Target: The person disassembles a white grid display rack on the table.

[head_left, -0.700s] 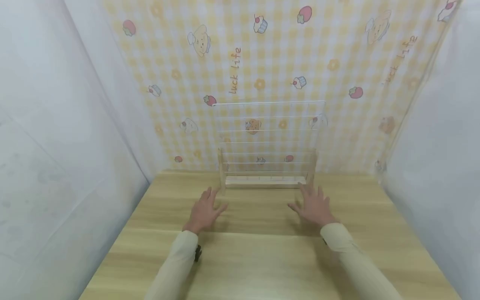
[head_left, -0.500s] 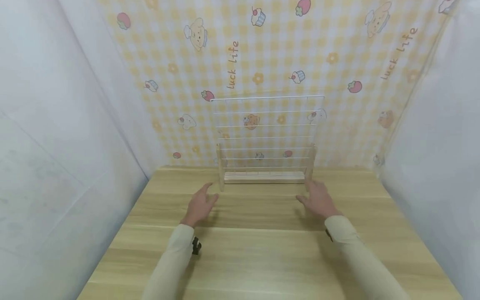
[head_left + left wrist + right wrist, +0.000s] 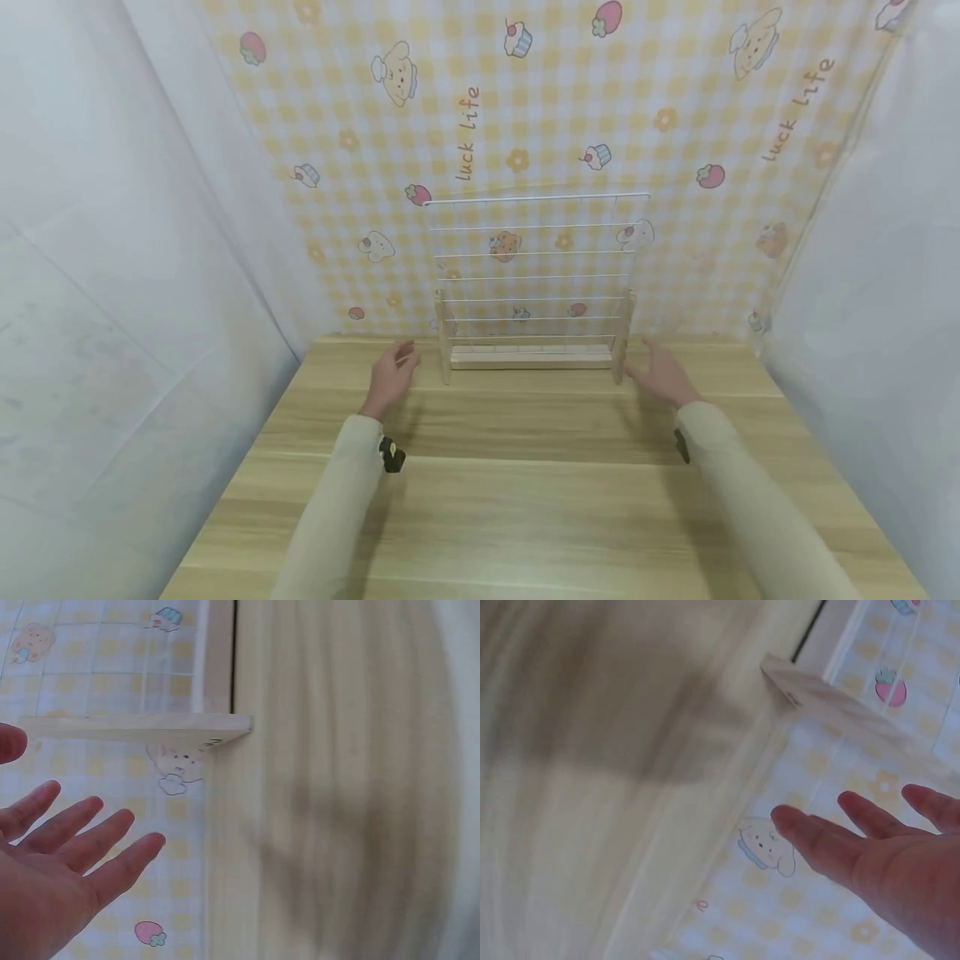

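A small rack with a wooden base and side posts and a white wire grid [image 3: 532,277] stands upright at the back of the wooden table. Left of its left post [image 3: 443,337] is my left hand [image 3: 392,375], apart from the wood. In the left wrist view the left fingers [image 3: 112,840] are spread and hold nothing. On the other side, my right hand [image 3: 663,375] is close beside the right post [image 3: 623,337]. The right wrist view shows the right fingers [image 3: 817,832] extended, with a gap between them and the post [image 3: 855,712].
Behind the rack hangs a yellow checked cloth [image 3: 555,108] with cartoon prints. White sheets close off the left side [image 3: 112,292] and the right side [image 3: 870,333]. The wooden tabletop [image 3: 517,517] stretches in front of the rack.
Both hands have moved outward and farther back, from in front of the rack to either side of it. The rack stays where it was.
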Tool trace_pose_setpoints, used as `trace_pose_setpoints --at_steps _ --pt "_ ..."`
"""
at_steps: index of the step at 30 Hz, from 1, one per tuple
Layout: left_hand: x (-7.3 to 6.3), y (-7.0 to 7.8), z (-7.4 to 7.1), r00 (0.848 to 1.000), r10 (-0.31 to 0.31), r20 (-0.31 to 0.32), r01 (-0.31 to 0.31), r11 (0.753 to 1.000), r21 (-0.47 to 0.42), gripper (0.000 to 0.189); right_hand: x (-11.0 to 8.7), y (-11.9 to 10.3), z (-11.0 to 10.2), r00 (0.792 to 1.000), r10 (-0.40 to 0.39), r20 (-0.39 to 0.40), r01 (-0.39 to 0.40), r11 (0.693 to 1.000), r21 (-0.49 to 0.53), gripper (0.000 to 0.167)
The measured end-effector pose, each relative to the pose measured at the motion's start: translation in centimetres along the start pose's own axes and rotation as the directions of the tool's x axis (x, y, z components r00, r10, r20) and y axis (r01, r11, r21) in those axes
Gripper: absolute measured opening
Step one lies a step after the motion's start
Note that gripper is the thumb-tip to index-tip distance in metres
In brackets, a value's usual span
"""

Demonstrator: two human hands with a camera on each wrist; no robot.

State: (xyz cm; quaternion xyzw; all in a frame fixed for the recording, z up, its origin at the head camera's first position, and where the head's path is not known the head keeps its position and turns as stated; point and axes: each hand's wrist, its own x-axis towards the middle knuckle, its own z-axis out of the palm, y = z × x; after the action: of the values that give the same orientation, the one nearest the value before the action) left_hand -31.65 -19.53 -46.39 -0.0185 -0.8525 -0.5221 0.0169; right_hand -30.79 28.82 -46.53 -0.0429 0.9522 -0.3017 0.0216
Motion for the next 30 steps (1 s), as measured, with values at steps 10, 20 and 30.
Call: trace_pose_setpoints --at_steps 10,20,30 --pt "2.2 3.2 -1.0 0.999 -0.027 -0.029 0.026 0.999 -0.037 0.051 1.5 -1.4 -3.3 1.0 -0.019 -0.003 0.019 0.999 0.041 0.091" --pt "3.7 4.8 -0.5 0.999 -0.032 -0.017 0.031 0.997 -0.077 0.051 2.3 -3.3 -5.1 1.0 -0.011 -0.006 0.011 1.0 0.006 0.083" --pt "5.1 6.4 0.2 1.0 -0.009 -0.006 0.009 0.998 -0.056 0.057 3.4 -5.6 -6.3 0.999 0.005 -0.034 -0.006 1.0 -0.01 0.085"
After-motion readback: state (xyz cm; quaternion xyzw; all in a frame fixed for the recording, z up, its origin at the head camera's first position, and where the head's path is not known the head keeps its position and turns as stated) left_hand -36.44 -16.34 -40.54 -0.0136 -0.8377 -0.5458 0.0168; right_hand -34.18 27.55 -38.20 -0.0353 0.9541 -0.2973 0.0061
